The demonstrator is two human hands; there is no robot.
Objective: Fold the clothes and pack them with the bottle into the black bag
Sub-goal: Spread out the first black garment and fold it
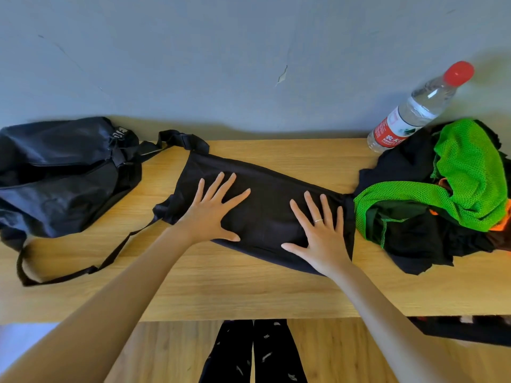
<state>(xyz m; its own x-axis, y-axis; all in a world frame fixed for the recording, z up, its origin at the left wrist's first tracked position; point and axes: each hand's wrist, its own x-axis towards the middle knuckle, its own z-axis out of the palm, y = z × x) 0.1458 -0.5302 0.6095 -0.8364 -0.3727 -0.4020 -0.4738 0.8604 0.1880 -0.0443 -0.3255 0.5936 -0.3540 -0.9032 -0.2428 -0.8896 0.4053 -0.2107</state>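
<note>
While both hands press flat on the black garment (265, 205), fingers straight and spread apart, the folding looks only just begun. The left hand (213, 211) and right hand (320, 230) hold nothing. Left of the garment lies the black bag (60, 172), not packed yet. Right of it sits a messy pile of clothes (442, 189), with the bottle (414, 109) behind. Its red label writing is too blurry to read.

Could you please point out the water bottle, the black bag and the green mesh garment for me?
water bottle (396, 128): head view, on its red label.
black bag (63, 172): head view, on its body.
green mesh garment (470, 167): head view, on its upper fold.
</note>
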